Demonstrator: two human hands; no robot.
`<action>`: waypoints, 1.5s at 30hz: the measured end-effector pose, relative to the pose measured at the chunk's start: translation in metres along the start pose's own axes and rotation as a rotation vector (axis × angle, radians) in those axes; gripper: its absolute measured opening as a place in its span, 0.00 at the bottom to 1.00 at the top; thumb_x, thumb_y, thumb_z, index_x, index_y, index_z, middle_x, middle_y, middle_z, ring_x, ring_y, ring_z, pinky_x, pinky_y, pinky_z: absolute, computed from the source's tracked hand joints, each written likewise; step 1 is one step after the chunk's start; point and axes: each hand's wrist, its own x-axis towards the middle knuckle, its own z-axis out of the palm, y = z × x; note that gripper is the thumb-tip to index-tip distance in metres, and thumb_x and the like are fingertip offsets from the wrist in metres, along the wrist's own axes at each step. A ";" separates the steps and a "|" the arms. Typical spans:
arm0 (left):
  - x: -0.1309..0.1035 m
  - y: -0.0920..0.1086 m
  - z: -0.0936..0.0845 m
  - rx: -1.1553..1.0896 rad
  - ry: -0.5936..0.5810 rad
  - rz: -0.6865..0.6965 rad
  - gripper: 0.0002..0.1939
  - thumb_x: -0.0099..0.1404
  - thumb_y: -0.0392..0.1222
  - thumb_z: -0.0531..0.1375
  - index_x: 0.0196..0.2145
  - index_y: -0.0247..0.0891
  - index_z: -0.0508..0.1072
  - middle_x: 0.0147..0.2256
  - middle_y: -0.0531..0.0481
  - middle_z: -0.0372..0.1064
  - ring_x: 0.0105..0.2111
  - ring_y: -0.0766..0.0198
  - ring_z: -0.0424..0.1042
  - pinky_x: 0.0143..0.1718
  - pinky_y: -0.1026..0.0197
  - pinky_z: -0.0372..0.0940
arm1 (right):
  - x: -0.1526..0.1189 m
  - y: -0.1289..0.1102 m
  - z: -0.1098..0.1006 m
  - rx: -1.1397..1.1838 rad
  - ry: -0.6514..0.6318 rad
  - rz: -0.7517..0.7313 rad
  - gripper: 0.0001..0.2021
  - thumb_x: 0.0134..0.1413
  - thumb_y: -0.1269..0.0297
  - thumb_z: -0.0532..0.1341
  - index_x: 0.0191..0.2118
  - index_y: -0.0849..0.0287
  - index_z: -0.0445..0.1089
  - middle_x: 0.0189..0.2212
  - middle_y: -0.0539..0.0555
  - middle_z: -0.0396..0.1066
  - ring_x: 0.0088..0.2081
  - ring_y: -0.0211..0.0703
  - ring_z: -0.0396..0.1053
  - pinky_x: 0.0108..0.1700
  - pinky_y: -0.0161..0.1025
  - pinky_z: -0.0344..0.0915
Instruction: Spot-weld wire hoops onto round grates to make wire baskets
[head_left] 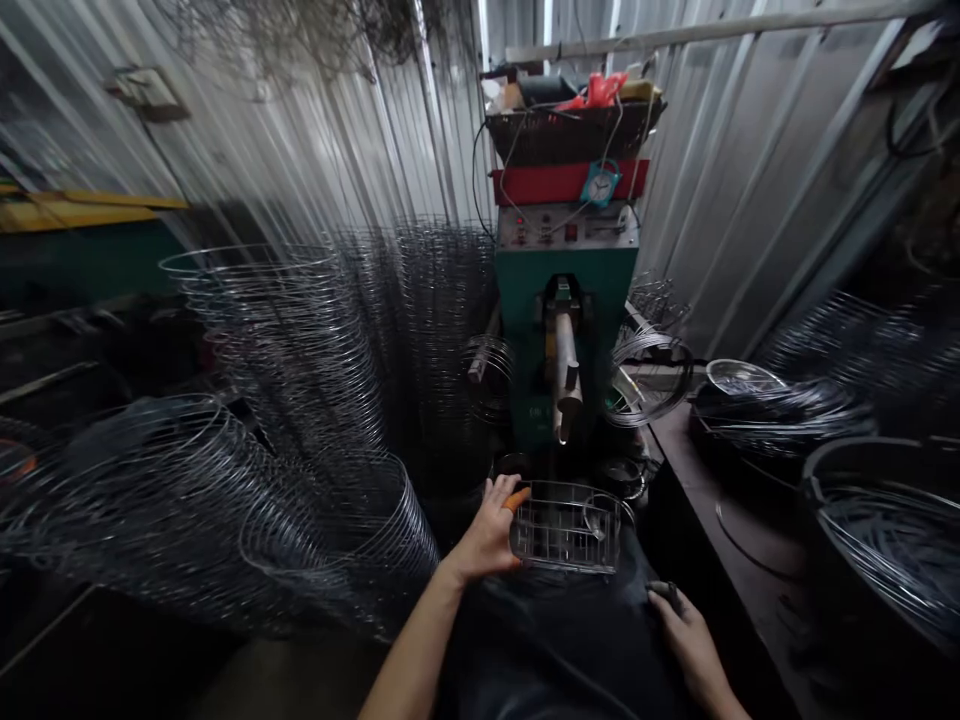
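Note:
A small rectangular wire basket (568, 528) of thin metal rods is held above my lap. My left hand (491, 530) grips its left side, with orange coverings on some fingers. My right hand (684, 625) is apart from the basket, low and to its right, near the dark apron (555, 640) on my lap. Its fingers are curled, with something dark at the fingertips; I cannot make out what it is. Just beyond the basket stands a green machine (525, 300) with a metal arm (566, 365) pointing toward me.
Tall stacks of wire rings (292, 330) crowd the left side. Wire hoops (652, 370) hang beside the machine. To the right, a black tub (814, 480) holds wire pieces. On the machine top sit a blue clock (601, 184) and a dark tray (570, 138) of odds and ends.

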 end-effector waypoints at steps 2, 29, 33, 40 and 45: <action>-0.004 0.013 -0.003 0.065 0.026 0.037 0.52 0.40 0.45 0.70 0.59 0.33 0.51 0.61 0.31 0.42 0.62 0.39 0.37 0.59 0.33 0.37 | -0.004 -0.001 -0.001 -0.080 -0.005 -0.030 0.17 0.29 0.52 0.65 0.26 0.60 0.73 0.25 0.52 0.72 0.32 0.47 0.69 0.33 0.35 0.66; -0.025 0.027 -0.002 0.140 0.045 -0.008 0.51 0.40 0.42 0.69 0.59 0.33 0.51 0.61 0.31 0.44 0.62 0.41 0.41 0.58 0.32 0.39 | 0.004 0.015 -0.007 -0.119 0.034 -0.021 0.20 0.30 0.49 0.63 0.29 0.60 0.72 0.28 0.55 0.73 0.34 0.50 0.70 0.36 0.37 0.66; -0.024 0.028 -0.004 0.143 0.035 -0.025 0.49 0.40 0.43 0.68 0.58 0.34 0.52 0.61 0.32 0.45 0.62 0.41 0.42 0.58 0.33 0.39 | 0.005 0.017 -0.007 -0.124 0.046 -0.003 0.21 0.29 0.49 0.63 0.29 0.61 0.72 0.29 0.55 0.73 0.35 0.50 0.70 0.36 0.37 0.66; -0.021 0.033 -0.008 0.155 0.011 -0.041 0.49 0.40 0.46 0.69 0.58 0.35 0.53 0.61 0.31 0.45 0.62 0.40 0.42 0.58 0.32 0.40 | 0.001 0.010 -0.005 -0.101 0.047 0.035 0.21 0.28 0.50 0.64 0.29 0.61 0.72 0.29 0.55 0.74 0.36 0.51 0.70 0.37 0.38 0.66; -0.020 0.034 -0.010 0.150 0.007 -0.046 0.48 0.41 0.46 0.69 0.58 0.35 0.54 0.61 0.32 0.45 0.62 0.41 0.42 0.58 0.33 0.40 | 0.003 0.009 -0.005 -0.099 0.050 0.044 0.20 0.27 0.50 0.64 0.28 0.60 0.72 0.28 0.55 0.74 0.35 0.52 0.70 0.37 0.39 0.66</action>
